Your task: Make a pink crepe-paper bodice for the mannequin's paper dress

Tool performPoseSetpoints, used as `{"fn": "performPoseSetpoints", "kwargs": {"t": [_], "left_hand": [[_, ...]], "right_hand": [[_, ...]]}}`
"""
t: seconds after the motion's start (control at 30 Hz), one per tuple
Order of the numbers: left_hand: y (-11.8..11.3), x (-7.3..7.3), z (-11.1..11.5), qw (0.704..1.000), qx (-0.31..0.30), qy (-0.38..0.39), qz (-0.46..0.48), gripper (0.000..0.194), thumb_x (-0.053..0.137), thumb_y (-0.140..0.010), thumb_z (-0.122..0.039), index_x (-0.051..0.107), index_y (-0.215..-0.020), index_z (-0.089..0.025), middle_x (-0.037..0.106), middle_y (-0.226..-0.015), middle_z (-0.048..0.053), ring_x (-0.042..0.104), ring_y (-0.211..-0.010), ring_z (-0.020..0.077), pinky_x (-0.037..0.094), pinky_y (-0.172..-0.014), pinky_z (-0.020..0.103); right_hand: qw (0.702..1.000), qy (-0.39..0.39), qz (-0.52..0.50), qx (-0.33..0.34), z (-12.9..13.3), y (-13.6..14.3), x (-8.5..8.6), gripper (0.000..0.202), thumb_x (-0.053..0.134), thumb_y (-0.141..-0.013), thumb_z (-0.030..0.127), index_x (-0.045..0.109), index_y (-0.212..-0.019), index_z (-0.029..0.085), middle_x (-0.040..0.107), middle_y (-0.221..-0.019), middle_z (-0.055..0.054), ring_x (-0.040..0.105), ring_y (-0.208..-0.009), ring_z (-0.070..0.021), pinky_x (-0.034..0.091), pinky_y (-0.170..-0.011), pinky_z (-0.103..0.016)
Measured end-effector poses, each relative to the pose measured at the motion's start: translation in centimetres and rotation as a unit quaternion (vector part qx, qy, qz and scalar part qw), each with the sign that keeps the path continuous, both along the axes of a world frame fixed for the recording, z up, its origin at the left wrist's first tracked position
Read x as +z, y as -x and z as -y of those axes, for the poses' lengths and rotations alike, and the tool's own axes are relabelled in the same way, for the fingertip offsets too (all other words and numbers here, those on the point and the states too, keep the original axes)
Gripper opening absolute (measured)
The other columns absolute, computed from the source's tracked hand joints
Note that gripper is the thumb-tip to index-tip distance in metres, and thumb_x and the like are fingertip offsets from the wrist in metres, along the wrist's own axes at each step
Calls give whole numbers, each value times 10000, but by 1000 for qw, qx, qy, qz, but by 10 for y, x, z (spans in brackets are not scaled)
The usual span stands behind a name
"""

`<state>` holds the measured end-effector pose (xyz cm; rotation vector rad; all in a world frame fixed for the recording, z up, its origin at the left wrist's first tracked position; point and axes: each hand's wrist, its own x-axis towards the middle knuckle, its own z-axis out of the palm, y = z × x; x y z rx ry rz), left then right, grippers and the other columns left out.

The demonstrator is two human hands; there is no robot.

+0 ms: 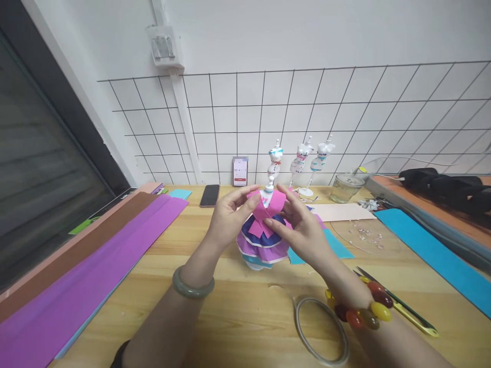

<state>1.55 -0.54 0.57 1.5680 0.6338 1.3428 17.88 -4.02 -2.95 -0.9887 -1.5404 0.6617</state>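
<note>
A small white doll mannequin (269, 185) stands on the wooden table, wearing a tiered skirt (264, 250) in dark blue, purple and light blue. A strip of pink paper (261, 225) wraps round its upper body, its ends crossing at the front. My left hand (232, 212) pinches the strip at the mannequin's left side between thumb and fingers. On the other side my right hand (303, 225) grips the strip, thumb pressed on the crossing and fingers behind. The mannequin's back is hidden.
Behind stand several small mannequins (275, 158), a phone showing a timer (240, 171) and a glass jar (346, 188). Scissors (399, 301) and a coil of wire (322, 332) lie at front right. Purple paper (95, 271) lies left, blue paper (433, 255) right. A dark phone (209, 196) lies flat.
</note>
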Motion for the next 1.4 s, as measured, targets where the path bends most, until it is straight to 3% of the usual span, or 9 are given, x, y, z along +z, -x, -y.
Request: {"fn": "performPoseSetpoints", "kwargs": {"t": [0.2, 0.43, 0.63, 0.73, 0.83, 0.93, 1.1, 1.4], "left_hand": [[4, -4, -5, 995, -72, 11, -72, 668, 796, -678, -285, 528, -1286, -219, 595, -1294, 105, 539, -1201, 257, 453, -986, 379], [4, -7, -7, 992, -68, -18, -102, 457, 776, -696, -294, 630, -1120, -206, 670, -1160, 87, 598, -1105, 250, 477, -943, 380], [4, -6, -7, 991, -59, -31, -115, 525, 773, -697, -290, 600, -1186, -209, 622, -1252, 101, 565, -1159, 260, 465, -962, 384], [2, -9, -7, 992, -58, -29, -111, 537, 770, -701, -282, 591, -1200, -198, 630, -1237, 107, 571, -1150, 262, 472, -957, 385], [0, -12, -7, 994, -53, -27, -91, 637, 781, -686, -247, 539, -1273, -203, 625, -1248, 104, 577, -1149, 253, 473, -969, 371], [-1, -14, -9, 996, -39, -16, -78, 725, 783, -677, -219, 481, -1336, -219, 608, -1277, 96, 571, -1164, 251, 484, -969, 353], [0, -20, -15, 997, -40, 6, -62, 801, 776, -682, -225, 404, -1392, -239, 576, -1319, 97, 572, -1167, 255, 493, -969, 372], [-1, -28, -26, 998, 29, -36, -41, 597, 756, -701, -221, 529, -1253, -222, 619, -1251, 92, 588, -1145, 249, 455, -1012, 423]], "right_hand": [[998, 3, -45, 43, -3, -1, -1, 700, 659, -836, 321, 307, -1441, 294, 583, -1285, -97, 568, -1154, -258, 487, -958, -482], [994, 27, -90, 62, -2, -2, 3, 731, 698, -800, 293, 322, -1426, 275, 667, -1116, -87, 615, -1067, -240, 500, -932, -465], [995, 45, -80, 44, 0, -4, 4, 782, 718, -779, 303, 305, -1442, 257, 679, -972, -52, 642, -941, -216, 545, -831, -425], [996, 30, -83, 33, -1, -4, 4, 784, 723, -775, 301, 313, -1442, 244, 673, -913, -33, 643, -931, -206, 532, -870, -428], [994, 6, -108, 35, 1, -9, 1, 764, 741, -758, 319, 355, -1415, 267, 660, -984, -45, 637, -988, -210, 519, -918, -439], [994, 14, -111, 17, 9, -21, -6, 735, 752, -748, 334, 390, -1385, 279, 635, -1103, -79, 613, -1075, -231, 500, -960, -461], [995, 84, -33, -41, 41, -49, -29, 628, 684, -808, 413, 422, -1358, 262, 667, -1070, -89, 631, -1046, -243, 486, -969, -506], [975, 172, 95, -108, 115, -76, -74, 476, 583, -864, 442, 505, -1293, 250, 716, -1034, -100, 676, -986, -258, 545, -895, -458]]}}
